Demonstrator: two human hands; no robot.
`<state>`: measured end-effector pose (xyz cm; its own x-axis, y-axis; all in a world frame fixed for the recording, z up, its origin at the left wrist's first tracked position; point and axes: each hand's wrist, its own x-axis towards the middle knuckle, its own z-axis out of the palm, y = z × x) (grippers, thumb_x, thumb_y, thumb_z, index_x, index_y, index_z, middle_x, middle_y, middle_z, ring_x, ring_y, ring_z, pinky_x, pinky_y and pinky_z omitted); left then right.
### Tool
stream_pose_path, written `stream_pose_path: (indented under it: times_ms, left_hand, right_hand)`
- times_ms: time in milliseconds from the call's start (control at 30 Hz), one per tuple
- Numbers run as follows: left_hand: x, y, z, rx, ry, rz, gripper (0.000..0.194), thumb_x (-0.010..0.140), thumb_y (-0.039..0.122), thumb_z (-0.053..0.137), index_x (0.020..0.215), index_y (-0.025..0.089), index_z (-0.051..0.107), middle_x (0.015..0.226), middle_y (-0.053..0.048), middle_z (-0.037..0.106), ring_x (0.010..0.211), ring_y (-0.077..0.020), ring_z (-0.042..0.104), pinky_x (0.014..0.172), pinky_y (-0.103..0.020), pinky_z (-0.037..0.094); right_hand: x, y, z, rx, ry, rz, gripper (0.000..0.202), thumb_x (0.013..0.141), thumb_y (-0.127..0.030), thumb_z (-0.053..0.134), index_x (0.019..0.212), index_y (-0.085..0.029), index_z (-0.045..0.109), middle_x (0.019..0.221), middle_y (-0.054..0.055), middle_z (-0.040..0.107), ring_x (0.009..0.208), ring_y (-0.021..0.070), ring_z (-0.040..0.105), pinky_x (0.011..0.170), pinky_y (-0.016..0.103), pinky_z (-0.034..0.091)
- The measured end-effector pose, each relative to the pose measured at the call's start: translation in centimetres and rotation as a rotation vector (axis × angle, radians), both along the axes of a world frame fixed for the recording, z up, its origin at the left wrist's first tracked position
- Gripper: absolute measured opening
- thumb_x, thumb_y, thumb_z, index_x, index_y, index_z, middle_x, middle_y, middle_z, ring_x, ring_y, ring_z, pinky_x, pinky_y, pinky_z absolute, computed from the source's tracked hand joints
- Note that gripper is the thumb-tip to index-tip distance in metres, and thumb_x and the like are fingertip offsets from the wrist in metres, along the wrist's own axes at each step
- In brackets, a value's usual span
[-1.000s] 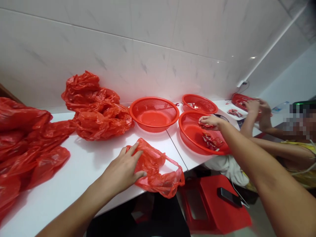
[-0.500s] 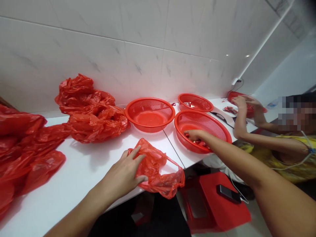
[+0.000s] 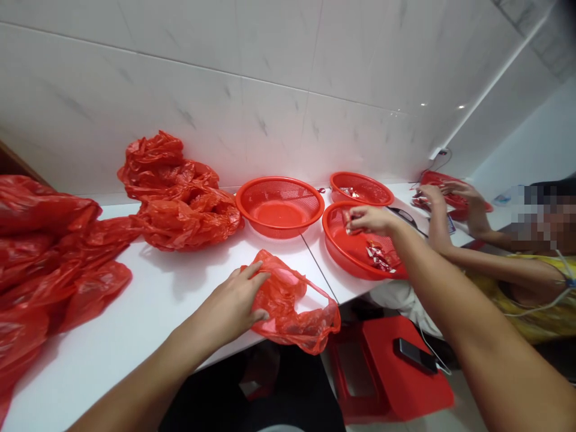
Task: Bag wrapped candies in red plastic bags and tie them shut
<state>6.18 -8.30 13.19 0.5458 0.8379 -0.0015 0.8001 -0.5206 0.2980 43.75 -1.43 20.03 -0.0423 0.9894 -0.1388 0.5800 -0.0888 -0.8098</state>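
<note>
My left hand (image 3: 240, 298) lies with fingers apart on the edge of a thin red plastic bag (image 3: 281, 300). The bag rests at the table's front edge, its handle loop towards the right. Over the near right basket (image 3: 335, 255), a red mesh one, my right hand (image 3: 371, 220) is raised with its fingers pinched. At its fingertips is a small red wrapped packet (image 3: 348, 223), partly hidden and blurred. Several shiny red-and-white packets (image 3: 380, 257) lie in the bottom of that basket, below the hand.
A red mesh basket (image 3: 279, 223) stands left of it, another basket (image 3: 362, 189) behind. Crumpled red bags (image 3: 184, 210) heap up at the left. A co-worker's hands (image 3: 445, 193) are at a farther red basket (image 3: 459, 204). A phone (image 3: 416, 355) lies on a red stool (image 3: 400, 390).
My right hand has come up from the packets in the near right basket, with a small packet at its fingertips. My left hand stays at the bag. The view has shifted slightly.
</note>
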Motion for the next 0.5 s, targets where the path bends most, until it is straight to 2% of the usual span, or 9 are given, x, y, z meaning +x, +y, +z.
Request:
stream_pose_path:
  times_ms: [67, 133, 200, 300, 367, 433, 500]
  left_hand:
    - [0.4, 0.1, 0.1, 0.012, -0.007, -0.007, 0.065, 0.079, 0.02, 0.08, 0.142, 0.022, 0.065, 0.163, -0.016, 0.049, 0.148, -0.0377, 0.051, 0.121, -0.052, 0.045]
    - [0.7, 0.2, 0.1, 0.026, -0.022, -0.015, 0.061, 0.082, 0.024, 0.079, 0.141, 0.022, 0.065, 0.163, -0.016, 0.05, 0.147, -0.0376, 0.052, 0.119, -0.052, 0.047]
    - [0.9, 0.0, 0.1, 0.036, -0.027, -0.021, 0.06, 0.083, 0.027, 0.079, 0.141, 0.021, 0.065, 0.163, -0.016, 0.049, 0.147, -0.0373, 0.053, 0.119, -0.052, 0.048]
    - [0.6, -0.5, -0.1, 0.026, -0.008, -0.022, 0.061, 0.084, 0.028, 0.079, 0.142, 0.022, 0.065, 0.165, -0.015, 0.048, 0.149, -0.0361, 0.051, 0.121, -0.052, 0.046]
    - [0.2, -0.9, -0.3, 0.006, -0.003, -0.019, 0.06, 0.084, 0.028, 0.077, 0.143, 0.023, 0.065, 0.164, -0.013, 0.05, 0.149, -0.0366, 0.05, 0.12, -0.052, 0.046]
    - [0.0, -1.0, -0.6, 0.0, -0.02, -0.009, 0.059, 0.084, 0.028, 0.076, 0.142, 0.024, 0.065, 0.162, -0.012, 0.052, 0.148, -0.038, 0.05, 0.119, -0.054, 0.047]
    - [-0.1, -1.0, -1.0, 0.011, -0.045, -0.005, 0.058, 0.084, 0.029, 0.076, 0.141, 0.026, 0.066, 0.161, -0.011, 0.054, 0.147, -0.0382, 0.052, 0.119, -0.055, 0.048]
  right_hand:
    - [0.6, 1.8, 1.0, 0.011, 0.069, 0.077, 0.027, 0.071, -0.033, 0.081, 0.081, -0.021, 0.059, 0.08, 0.004, 0.07, 0.074, 0.0161, 0.067, 0.065, 0.026, 0.049]
    - [1.5, 2.2, 1.5, 0.031, 0.077, 0.169, 0.028, 0.072, -0.037, 0.081, 0.085, -0.021, 0.061, 0.085, 0.005, 0.072, 0.077, 0.0174, 0.068, 0.068, 0.028, 0.051]
    - [2.6, 2.1, 1.0, -0.039, -0.079, 0.205, 0.026, 0.072, -0.036, 0.08, 0.084, -0.021, 0.063, 0.082, 0.004, 0.072, 0.071, 0.0151, 0.064, 0.064, 0.026, 0.049]
    - [3.9, 2.0, -1.5, -0.253, -0.356, 0.166, 0.02, 0.063, -0.027, 0.081, 0.072, -0.019, 0.064, 0.066, 0.001, 0.067, 0.055, 0.0109, 0.052, 0.053, 0.024, 0.04]
    - [4.0, 2.0, -3.6, -0.349, -0.425, 0.156, 0.019, 0.057, -0.02, 0.082, 0.065, -0.017, 0.065, 0.059, 0.001, 0.064, 0.052, 0.0116, 0.052, 0.053, 0.025, 0.04]
    - [3.5, 1.8, -5.3, -0.367, -0.439, 0.144, 0.019, 0.053, -0.016, 0.083, 0.065, -0.016, 0.068, 0.059, 0.001, 0.064, 0.055, 0.0144, 0.056, 0.056, 0.027, 0.044]
    - [2.8, 0.9, -6.2, -0.327, -0.436, 0.112, 0.02, 0.056, -0.02, 0.084, 0.071, -0.016, 0.071, 0.067, 0.003, 0.068, 0.063, 0.018, 0.062, 0.063, 0.03, 0.049]
